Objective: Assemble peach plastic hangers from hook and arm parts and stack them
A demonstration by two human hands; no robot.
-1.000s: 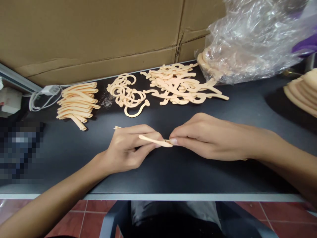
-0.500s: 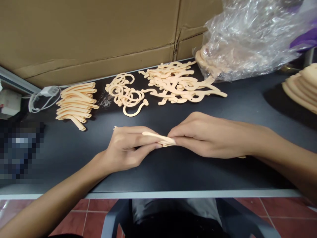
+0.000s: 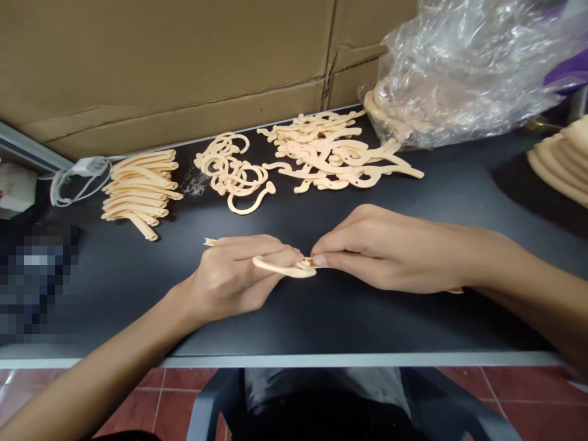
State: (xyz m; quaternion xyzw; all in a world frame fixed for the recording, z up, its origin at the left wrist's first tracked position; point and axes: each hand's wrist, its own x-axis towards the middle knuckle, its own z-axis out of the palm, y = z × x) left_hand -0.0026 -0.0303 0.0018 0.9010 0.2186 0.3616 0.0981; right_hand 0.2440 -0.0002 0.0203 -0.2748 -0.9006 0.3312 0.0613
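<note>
Both hands meet over the middle of the black table [image 3: 138,288]. My left hand [image 3: 234,275] is closed on a thin peach plastic piece [image 3: 282,267], whose curved strip bends below the fingertips; a short tip pokes out past the hand's left side. My right hand [image 3: 372,248] pinches the same piece at its right end, fingers pressed together. A small bit of peach plastic shows under my right wrist.
Behind the hands lie a stack of straight peach strips [image 3: 140,191], a heap of hooked rings [image 3: 232,173] and a pile of uncut pieces [image 3: 333,153]. A clear plastic bag [image 3: 463,67] holds more. Cardboard [image 3: 160,67] lines the back. Stacked curved pieces [image 3: 563,162] sit far right.
The strip held between the hands has bent downward into a curve; half a second ago it was pushed up against the right fingers. The hands have hardly shifted.
</note>
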